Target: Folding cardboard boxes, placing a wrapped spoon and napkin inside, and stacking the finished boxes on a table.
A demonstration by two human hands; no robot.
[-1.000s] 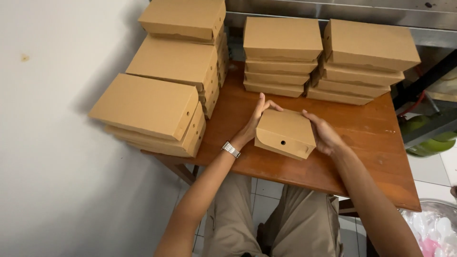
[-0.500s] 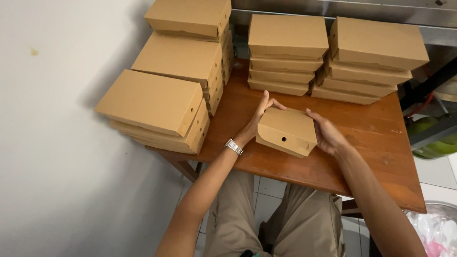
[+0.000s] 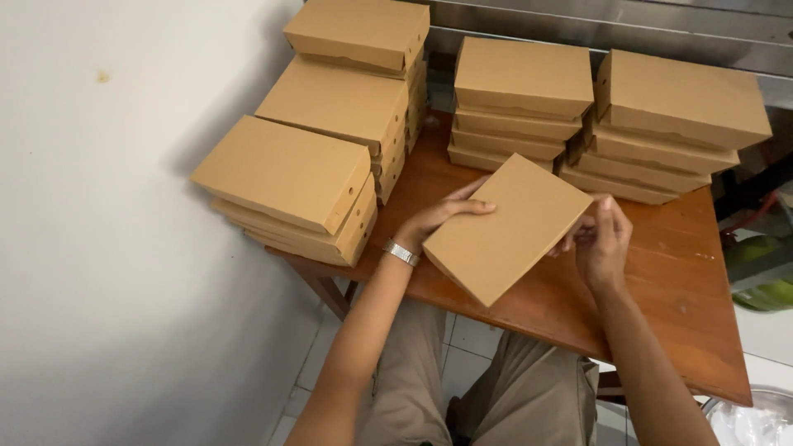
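A flat brown cardboard box (image 3: pixel 502 227) is held between both hands above the wooden table (image 3: pixel 686 289), its lid closed and turned toward me, rotated diagonally. My left hand (image 3: pixel 436 216) grips its left edge, a metal watch on that wrist. My right hand (image 3: pixel 601 239) holds its right corner with the fingers curled round it.
Stacks of the same closed brown boxes fill the table: one at the left edge (image 3: pixel 289 192), two taller behind it (image 3: pixel 340 107), (image 3: pixel 360 31), and two at the back (image 3: pixel 520 97), (image 3: pixel 673 124). A white wall stands at left. A green object (image 3: pixel 764 285) lies at right.
The box has been turned in my hands: earlier its front side with small holes faced me, now the broad flat lid faces up. The view has also come closer.
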